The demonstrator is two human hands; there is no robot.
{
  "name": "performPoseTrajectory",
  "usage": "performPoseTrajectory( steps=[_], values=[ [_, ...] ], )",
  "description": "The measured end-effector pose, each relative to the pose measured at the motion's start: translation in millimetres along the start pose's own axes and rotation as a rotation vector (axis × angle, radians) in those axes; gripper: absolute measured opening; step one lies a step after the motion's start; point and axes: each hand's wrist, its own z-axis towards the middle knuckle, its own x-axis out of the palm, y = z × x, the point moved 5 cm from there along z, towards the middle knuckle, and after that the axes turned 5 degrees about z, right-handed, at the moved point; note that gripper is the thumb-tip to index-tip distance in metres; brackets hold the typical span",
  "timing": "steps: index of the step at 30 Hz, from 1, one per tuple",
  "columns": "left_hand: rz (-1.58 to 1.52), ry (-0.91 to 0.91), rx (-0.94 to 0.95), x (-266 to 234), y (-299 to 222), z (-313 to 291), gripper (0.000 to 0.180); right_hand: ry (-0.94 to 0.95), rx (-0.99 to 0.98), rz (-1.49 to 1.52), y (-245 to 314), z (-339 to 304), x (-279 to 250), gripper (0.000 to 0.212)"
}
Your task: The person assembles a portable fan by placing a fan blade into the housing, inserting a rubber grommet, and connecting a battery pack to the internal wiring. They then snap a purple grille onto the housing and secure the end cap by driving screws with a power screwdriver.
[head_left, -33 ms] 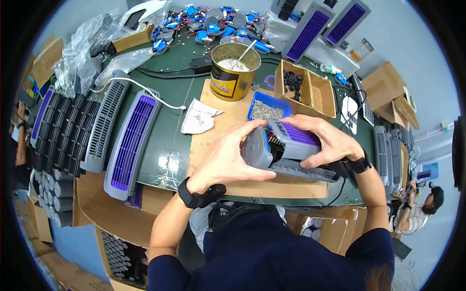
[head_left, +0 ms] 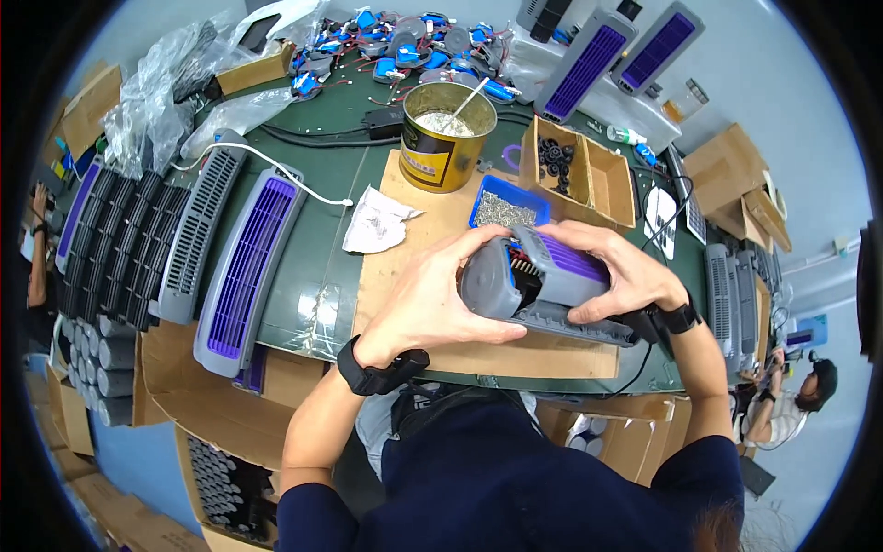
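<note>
Both my hands hold a grey and purple fan housing above the brown cardboard mat. My left hand is wrapped round its rounded grey end cap, thumb below and fingers above. My right hand grips the purple-grilled cover farther right, with its thumb on the near side. Between cover and grey lower shell runs a gap, where coloured wires and a dark inside show. Just beyond the hands sits a blue tray of small screws.
A yellow-black tin with a stick in it stands behind the mat. Right of it is a divided wooden box with black knobs. Grey-purple fan housings lie at left. Blue wired parts are heaped at the back. A co-worker is at far right.
</note>
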Motion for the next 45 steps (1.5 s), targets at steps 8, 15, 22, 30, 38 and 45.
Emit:
performPoseTrajectory(
  steps=[8,15,22,30,38,45],
  values=[
    [-0.163,-0.061,0.051,4,-4,1,0.095,-0.108,-0.073,-0.238,17,-12,10,0.095],
    [-0.407,-0.032,0.035,21,13,-10,0.101,-0.190,-0.052,-0.383,23,-12,19,0.097],
    [-0.610,-0.577,-0.101,41,19,-8,0.048,-0.375,-0.087,-0.551,23,-6,58,0.099],
    [-0.311,-0.470,0.361,-16,6,-35,0.043,-0.098,-0.014,0.012,-52,-58,40,0.129],
    [-0.250,-0.530,0.557,-54,-25,-73,0.045,-0.116,0.002,0.240,-52,-35,72,0.091],
    [-0.323,-0.933,0.656,-98,-64,-135,0.114,0.019,-0.458,0.277,61,80,86,0.089]
  ],
)
